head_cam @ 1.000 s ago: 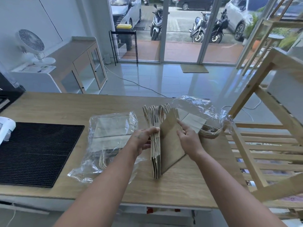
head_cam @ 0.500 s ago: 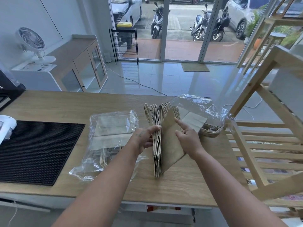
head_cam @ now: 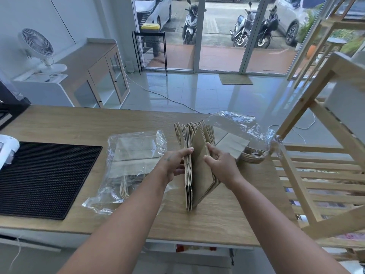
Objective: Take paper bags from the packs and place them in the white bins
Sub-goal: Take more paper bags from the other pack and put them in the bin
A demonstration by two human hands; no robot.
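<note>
Left hand (head_cam: pixel 173 165) and right hand (head_cam: pixel 221 167) each grip the upright paper bags (head_cam: pixel 197 175), seemingly mid-table (head_cam: pixel 59 123).

Both forearms bare, no sleeves; small dark marking on left hand (head_cam: pixel 171 165).

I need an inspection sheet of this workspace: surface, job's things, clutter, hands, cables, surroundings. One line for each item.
Surface: wooden table, with a black ribbed mat on its left part.
Job's things: stack of brown paper bags standing on edge on the table; plastic pack lying left of it with bags inside; opened pack right of it, handles spilling out. White bins: nothing seen.
Clutter: white device at the mat's left edge.
Hands: left hand and right hand press the stack from both sides.
Cables: black cable and white cable on the floor.
Surroundings: wooden rack at right, cabinet, fan, glass doors.
</note>
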